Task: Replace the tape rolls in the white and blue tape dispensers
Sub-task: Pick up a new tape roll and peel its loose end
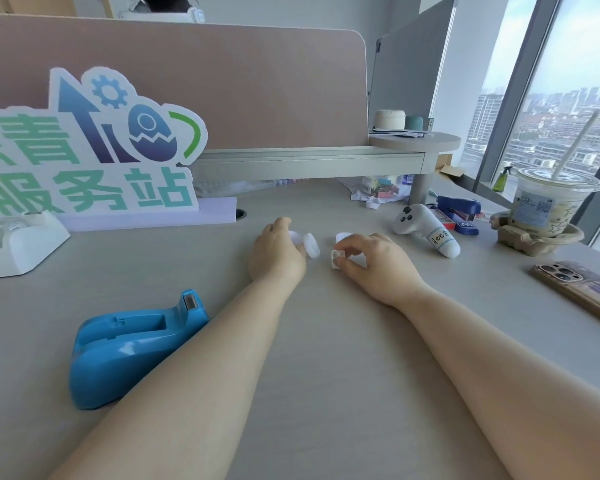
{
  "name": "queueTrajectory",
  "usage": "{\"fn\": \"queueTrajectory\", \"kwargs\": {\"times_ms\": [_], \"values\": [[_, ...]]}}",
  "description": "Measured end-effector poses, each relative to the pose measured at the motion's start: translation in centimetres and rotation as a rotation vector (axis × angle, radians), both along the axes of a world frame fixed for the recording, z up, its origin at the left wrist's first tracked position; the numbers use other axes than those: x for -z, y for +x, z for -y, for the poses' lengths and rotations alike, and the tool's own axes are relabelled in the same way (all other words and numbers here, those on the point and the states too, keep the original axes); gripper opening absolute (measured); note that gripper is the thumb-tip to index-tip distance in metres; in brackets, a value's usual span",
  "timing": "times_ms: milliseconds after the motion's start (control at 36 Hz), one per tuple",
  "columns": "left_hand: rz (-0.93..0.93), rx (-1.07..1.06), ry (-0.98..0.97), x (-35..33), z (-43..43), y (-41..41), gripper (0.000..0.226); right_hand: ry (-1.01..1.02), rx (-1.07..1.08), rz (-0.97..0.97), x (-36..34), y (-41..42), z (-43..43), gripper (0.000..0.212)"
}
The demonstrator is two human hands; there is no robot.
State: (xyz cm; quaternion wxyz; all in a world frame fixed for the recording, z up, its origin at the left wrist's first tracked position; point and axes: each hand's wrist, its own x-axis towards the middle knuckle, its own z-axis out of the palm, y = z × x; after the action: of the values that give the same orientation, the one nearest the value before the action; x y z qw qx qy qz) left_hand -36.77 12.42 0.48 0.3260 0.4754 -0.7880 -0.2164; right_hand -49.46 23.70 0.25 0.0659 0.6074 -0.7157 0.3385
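While both forearms are stretched across the grey desk (326,341), the 2 hands are kept close together near its middle, apart from each other. Left hand (278,258): fingers are curled round a small white tape roll (310,245), held just above or on the desk surface; which of the 2 cannot be told. Right hand (374,261): a small white plastic part (336,260) is pinched between thumb and fingertips; its exact type cannot be told. A 2nd white piece (343,236) is seen just behind the right fingers.

Blue tape dispenser (136,341): set on the desk just beside the left forearm, cutter end pointed toward the hands. White tape dispenser (21,247): parked at the far left edge, in front of a cut-out sign (84,150) with green characters, well apart from both hands.

Right side of the desk: white handheld controller (426,230), blue stapler (459,206) behind it, lidded drink cup (551,202) with straw seated in a cardboard holder (537,237), phone (582,289) laid flat near the right edge.
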Motion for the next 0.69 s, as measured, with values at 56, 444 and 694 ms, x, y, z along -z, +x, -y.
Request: {"fn": "queueTrajectory", "kwargs": {"times_ms": [56,444,694], "values": [[-0.026,-0.038,0.0,-0.1,0.1,0.1,0.048,-0.002,0.017,0.014,0.0,-0.1,0.0,0.014],[0.013,0.044,0.014,0.0,-1.0,0.4,0.051,-0.027,0.074,0.109,0.2,-0.8,0.2,0.012],[0.128,0.071,-0.078,0.0,-0.4,-2.3,0.035,-0.068,0.118,0.135,0.4,-1.2,0.4,0.015]]}}
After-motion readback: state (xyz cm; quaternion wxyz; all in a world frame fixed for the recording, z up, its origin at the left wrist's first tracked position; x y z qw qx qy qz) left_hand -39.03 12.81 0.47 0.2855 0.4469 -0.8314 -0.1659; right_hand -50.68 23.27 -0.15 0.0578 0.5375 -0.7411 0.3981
